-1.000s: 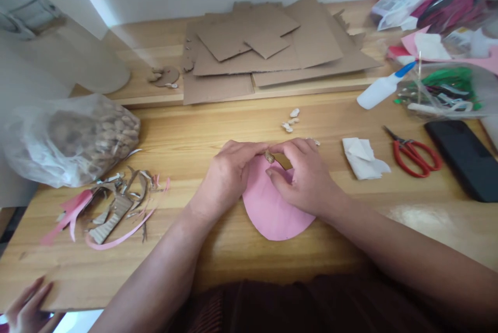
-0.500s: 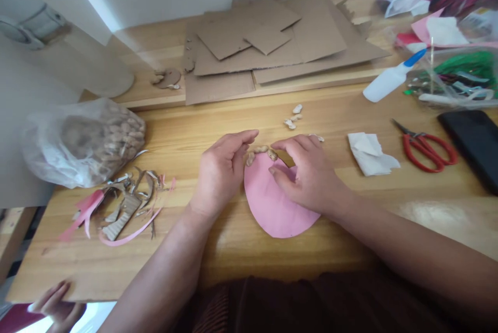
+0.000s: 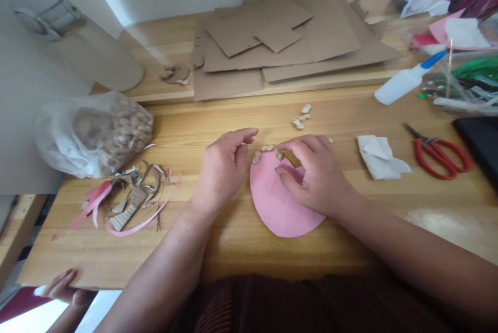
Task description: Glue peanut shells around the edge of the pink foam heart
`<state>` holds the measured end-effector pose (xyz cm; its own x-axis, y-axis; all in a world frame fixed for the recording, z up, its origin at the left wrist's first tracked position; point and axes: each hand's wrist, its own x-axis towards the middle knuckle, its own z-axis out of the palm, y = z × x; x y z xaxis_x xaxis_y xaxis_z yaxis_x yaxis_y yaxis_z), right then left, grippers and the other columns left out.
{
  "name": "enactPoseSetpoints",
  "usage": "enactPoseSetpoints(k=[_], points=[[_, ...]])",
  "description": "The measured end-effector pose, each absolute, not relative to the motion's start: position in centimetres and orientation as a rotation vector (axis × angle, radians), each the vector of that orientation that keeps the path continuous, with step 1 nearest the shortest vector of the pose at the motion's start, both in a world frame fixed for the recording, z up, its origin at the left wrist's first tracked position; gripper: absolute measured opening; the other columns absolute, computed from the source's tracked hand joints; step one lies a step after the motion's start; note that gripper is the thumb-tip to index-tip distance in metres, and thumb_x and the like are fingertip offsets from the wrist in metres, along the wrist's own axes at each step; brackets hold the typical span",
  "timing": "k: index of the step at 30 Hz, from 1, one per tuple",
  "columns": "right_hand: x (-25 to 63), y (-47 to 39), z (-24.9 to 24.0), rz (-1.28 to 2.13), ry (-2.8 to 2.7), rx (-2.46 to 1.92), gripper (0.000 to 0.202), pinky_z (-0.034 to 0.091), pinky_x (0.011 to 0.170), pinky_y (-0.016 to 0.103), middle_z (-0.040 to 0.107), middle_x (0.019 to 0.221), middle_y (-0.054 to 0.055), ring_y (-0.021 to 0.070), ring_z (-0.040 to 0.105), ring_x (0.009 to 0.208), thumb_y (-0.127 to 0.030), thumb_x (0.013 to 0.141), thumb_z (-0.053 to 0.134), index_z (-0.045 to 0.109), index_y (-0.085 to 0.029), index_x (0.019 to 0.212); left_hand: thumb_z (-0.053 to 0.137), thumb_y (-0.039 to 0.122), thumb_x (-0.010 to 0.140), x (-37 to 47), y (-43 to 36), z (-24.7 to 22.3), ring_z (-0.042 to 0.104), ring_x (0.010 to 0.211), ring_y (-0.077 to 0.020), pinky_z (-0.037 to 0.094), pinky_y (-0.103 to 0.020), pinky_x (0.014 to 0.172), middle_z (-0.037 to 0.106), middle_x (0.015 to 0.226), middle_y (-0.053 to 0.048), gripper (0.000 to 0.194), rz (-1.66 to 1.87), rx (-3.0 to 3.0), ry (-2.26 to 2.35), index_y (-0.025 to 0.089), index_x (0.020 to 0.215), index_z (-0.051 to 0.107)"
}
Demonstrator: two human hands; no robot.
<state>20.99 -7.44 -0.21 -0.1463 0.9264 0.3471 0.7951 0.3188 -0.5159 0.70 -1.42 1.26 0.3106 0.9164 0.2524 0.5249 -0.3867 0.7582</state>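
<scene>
Peanuts (image 3: 267,148) along the pink disc's (image 3: 288,213) far edge; hands apart, nothing visibly gripped.

On my feed the disc lies on the table (image 3: 241,250) between the hands: left hand (image 3: 224,169) just off its left edge, thumb and fingers parted; right hand (image 3: 317,175) over its right side, thumb and forefinger spread, forefinger close by the right-end peanut, contact can't be told. My worry: I can't see whether the peanuts are stuck down, so a forefinger brush could roll that one off, and a dragging right palm could skid the disc and upset the row.
</scene>
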Motion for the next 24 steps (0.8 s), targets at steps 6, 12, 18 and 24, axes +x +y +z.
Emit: enactPoseSetpoints(k=[6, 12, 18, 24], points=[[20.50, -8.01, 0.75, 0.188, -2.210, -1.471, 0.033, 0.039, 0.094, 0.052, 0.061, 0.118, 0.011, 0.0329, 0.049, 0.109, -0.038, 0.090, 0.064, 0.072, -0.025, 0.119, 0.051, 0.005, 0.085, 0.51, -1.19, 1.06, 0.073, 0.090, -0.0155, 0.060, -0.031, 0.086, 0.077, 0.100, -0.004, 0.042, 0.834, 1.870, 1.319, 0.020, 0.117, 0.073], [20.08, -8.07, 0.72, 0.143, -2.336, -1.475, 0.041, 0.040, 0.092, 0.052, 0.059, 0.122, 0.014, 0.0345, 0.045, 0.113, -0.046, 0.093, 0.063, 0.072, -0.022, 0.124, 0.048, 0.002, 0.082, 0.69, -1.11, 0.66, 0.072, 0.080, -0.0132, 0.060, -0.027, 0.080, 0.076, 0.095, -0.002, 0.045, 0.822, 1.823, 1.306, 0.021, 0.114, 0.073], [20.03, -8.00, 0.31, 0.159, -2.313, -1.459, 0.044, 0.040, 0.097, 0.053, 0.059, 0.123, 0.014, 0.0343, 0.045, 0.115, -0.049, 0.091, 0.065, 0.071, -0.022, 0.126, 0.047, 0.001, 0.082, 0.72, -1.18, 0.61, 0.073, 0.085, -0.0149, 0.061, -0.028, 0.080, 0.076, 0.096, -0.002, 0.046, 0.819, 1.841, 1.303, 0.022, 0.113, 0.073], [20.05, -7.96, 0.26, 0.187, -2.306, -1.468, 0.045, 0.040, 0.096, 0.053, 0.059, 0.124, 0.014, 0.0346, 0.046, 0.115, -0.049, 0.091, 0.064, 0.070, -0.022, 0.127, 0.047, 0.002, 0.082, 0.69, -1.18, 0.63, 0.073, 0.087, -0.0153, 0.061, -0.028, 0.081, 0.077, 0.096, -0.002, 0.045, 0.819, 1.834, 1.291, 0.022, 0.113, 0.073]])
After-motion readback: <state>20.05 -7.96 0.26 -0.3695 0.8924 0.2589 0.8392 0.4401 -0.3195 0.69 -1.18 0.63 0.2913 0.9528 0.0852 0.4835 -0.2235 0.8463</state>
